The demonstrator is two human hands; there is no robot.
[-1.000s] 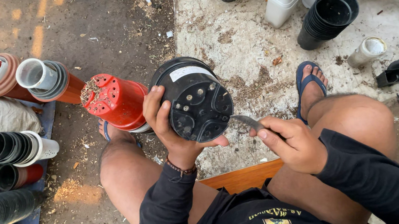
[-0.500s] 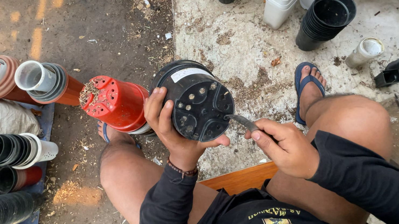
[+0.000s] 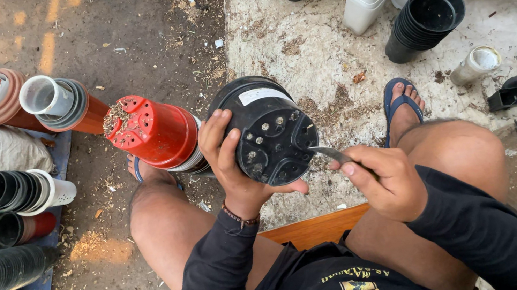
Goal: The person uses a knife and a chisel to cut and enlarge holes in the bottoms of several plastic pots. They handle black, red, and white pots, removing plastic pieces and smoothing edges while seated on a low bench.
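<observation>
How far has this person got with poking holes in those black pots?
Already done, it seems: the black pot's base shows several holes. In hand: the left hand holds that pot bottom-up while the right hand presses a metal blade against its rim. Possibly left: a stack of black pots lies on the ground beyond; whether those are finished cannot be told.

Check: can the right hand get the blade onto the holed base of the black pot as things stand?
Probably yes. The left hand holds the black pot base-up toward the person, and the blade in the right hand already reaches its rim; nothing lies between.
</observation>
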